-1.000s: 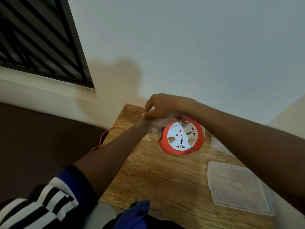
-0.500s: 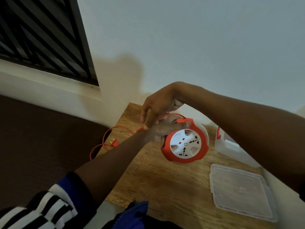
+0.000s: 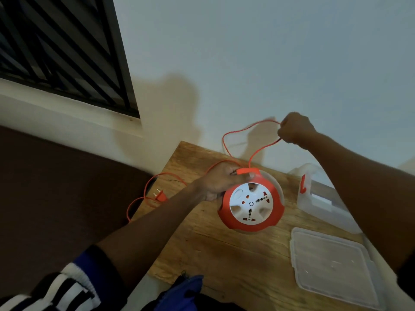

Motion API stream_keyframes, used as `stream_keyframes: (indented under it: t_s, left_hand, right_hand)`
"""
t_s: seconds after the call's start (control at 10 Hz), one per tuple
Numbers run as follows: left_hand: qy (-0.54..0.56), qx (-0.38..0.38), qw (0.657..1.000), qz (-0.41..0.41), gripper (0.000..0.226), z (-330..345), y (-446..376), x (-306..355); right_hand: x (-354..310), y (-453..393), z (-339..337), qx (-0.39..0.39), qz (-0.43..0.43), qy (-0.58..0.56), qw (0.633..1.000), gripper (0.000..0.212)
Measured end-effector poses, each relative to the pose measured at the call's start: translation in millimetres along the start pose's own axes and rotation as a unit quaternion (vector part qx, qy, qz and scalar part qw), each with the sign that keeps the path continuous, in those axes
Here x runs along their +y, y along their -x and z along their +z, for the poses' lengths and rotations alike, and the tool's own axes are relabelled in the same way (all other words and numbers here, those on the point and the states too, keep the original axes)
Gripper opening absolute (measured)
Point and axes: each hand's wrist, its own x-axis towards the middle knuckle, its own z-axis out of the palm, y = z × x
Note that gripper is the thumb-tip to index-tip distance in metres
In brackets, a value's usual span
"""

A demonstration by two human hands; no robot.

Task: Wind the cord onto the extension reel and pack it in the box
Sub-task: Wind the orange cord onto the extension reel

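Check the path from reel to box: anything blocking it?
Nothing visible blocks it. The left hand holds the reel above the table; the open box stands just to its right, with its lid lying nearer the camera. The right hand holds unwound cord.

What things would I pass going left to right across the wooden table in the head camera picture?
Orange plug → left hand → extension reel → clear box. The lid overlaps the box's span, so it is left out.
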Motion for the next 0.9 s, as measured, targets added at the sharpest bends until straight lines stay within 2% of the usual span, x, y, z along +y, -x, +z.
stream_keyframes:
  t_s: [0.1, 0.2, 0.3, 0.4, 0.5, 0.6, 0.7, 0.8, 0.9]
  left_hand:
    - [0.067, -0.007, 0.997, -0.025, 0.038, 3.2, -13.4, -11.1]
    - [0.085, -0.014, 0.996, -0.034, 0.028, 8.3, -23.8, -22.7]
    - [0.110, -0.019, 0.993, -0.039, 0.020, 11.0, -36.5, -30.6]
    - [0.164, -0.016, 0.984, -0.073, 0.034, 9.5, -47.7, -40.4]
    - [0.193, -0.033, 0.978, -0.073, 0.021, 3.8, -52.4, -44.7]
    - [0.215, -0.028, 0.975, -0.050, 0.022, 0.0, -57.1, -49.3]
    - [0.231, -0.028, 0.971, -0.050, 0.033, -1.9, -61.0, -49.5]
    - [0.226, -0.035, 0.972, -0.050, 0.036, -2.1, -64.0, -51.2]
    - [0.230, -0.049, 0.971, -0.050, 0.034, -4.0, -66.6, -52.7]
  right_hand:
    - [4.5, 10.3, 8.6, -0.061, -0.045, 0.022, 0.997, 0.027]
    - [-6.2, 19.8, 12.2, -0.031, -0.142, 0.066, 0.987, 0.036]
    - [-19.8, 34.8, 11.8, -0.028, -0.237, 0.051, 0.970, 0.035]
    - [-32.3, 65.2, 5.0, -0.016, -0.322, 0.015, 0.946, 0.021]
    - [-28.6, 101.4, 3.8, -0.060, -0.409, 0.063, 0.908, 0.006]
    - [-7.7, 133.5, 18.4, -0.136, -0.450, 0.182, 0.864, 0.008]
    - [18.0, 154.7, 41.7, -0.102, -0.503, 0.315, 0.798, 0.029]
    - [34.2, 155.6, 52.7, -0.038, -0.513, 0.350, 0.783, 0.047]
    - [43.4, 150.2, 56.9, -0.019, -0.523, 0.342, 0.780, 0.053]
